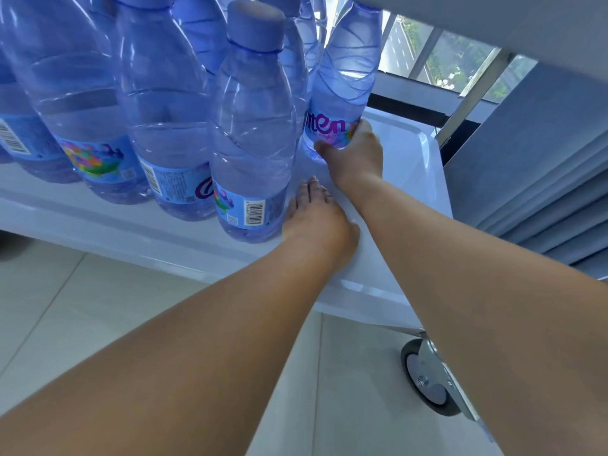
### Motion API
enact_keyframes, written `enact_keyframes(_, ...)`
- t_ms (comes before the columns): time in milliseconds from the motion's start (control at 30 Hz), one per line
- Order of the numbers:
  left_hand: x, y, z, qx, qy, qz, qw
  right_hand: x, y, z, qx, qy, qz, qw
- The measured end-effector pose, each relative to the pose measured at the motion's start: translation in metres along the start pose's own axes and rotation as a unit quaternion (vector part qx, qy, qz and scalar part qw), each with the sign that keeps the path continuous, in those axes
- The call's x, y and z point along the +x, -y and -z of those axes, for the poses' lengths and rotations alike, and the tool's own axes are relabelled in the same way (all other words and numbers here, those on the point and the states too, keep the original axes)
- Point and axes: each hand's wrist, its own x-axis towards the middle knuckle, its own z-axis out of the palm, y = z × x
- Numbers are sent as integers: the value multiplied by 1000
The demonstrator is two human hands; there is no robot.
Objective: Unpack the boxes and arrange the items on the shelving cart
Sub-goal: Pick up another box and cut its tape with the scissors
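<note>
I have a single head-worn wide-angle view, looking forward and down from close range onto the cart shelf (411, 166), bottles (250, 126) filling the near left, floor (98, 307) below.

floor: pale tiles (98, 307)
window: glazed panes (460, 64), greenery outside
right side: grey slatted blind (543, 192)

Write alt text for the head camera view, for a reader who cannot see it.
The right hand grips the base of a blue water bottle at the back of a white cart shelf, beside a group of upright bottles. The left hand rests flat on the shelf, fingers straight, next to the nearest bottle. A caster wheel stands on the tiled floor.
</note>
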Motion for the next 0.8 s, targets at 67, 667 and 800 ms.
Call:
enact_keyframes(67, -1, 0, 0, -10, -8, -11, 1000, -9, -1, 4, -31, 11, 7, 999)
enact_keyframes(667, -283, 94, 214, -32, 8, 51, 998, -251, 218, 131, -76, 280, 11, 957)
enact_keyframes(800, -352, 152, 307, -36, 11, 118, 992, -272, 340, 137, -177, 376, 107, 903)
